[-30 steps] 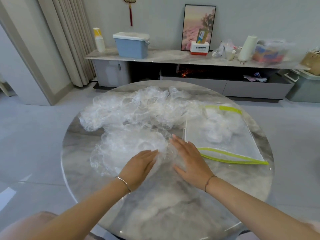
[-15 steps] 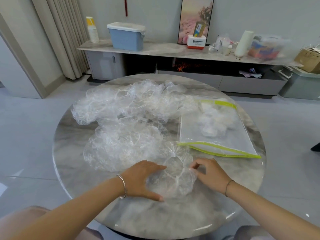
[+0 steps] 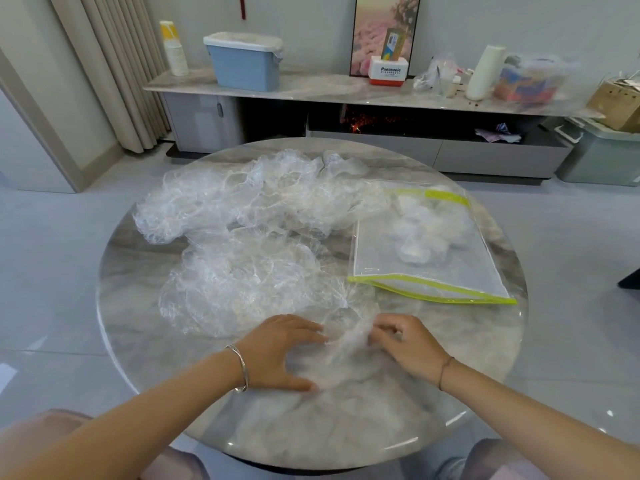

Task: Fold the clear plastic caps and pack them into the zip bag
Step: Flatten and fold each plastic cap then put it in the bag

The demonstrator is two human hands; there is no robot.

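Observation:
A big heap of crinkled clear plastic caps (image 3: 249, 237) covers the middle and left of the round marble table (image 3: 145, 341). One clear cap (image 3: 346, 344) lies gathered on the table near me, between my hands. My left hand (image 3: 282, 351) rests on its left side with fingers spread. My right hand (image 3: 405, 344) pinches its right edge with curled fingers. A clear zip bag (image 3: 426, 268) with a yellow-green zip strip lies flat at the right, holding several folded caps.
Beyond the table a low marble sideboard (image 3: 311, 88) carries a blue bin (image 3: 244, 62), a white roll, a Panasonic box and a framed picture. Curtains hang at the far left. Grey bins stand at the far right.
Both hands drew one cap out of the heap toward me, then bunched it narrower between them. The right hand went from flat to pinching.

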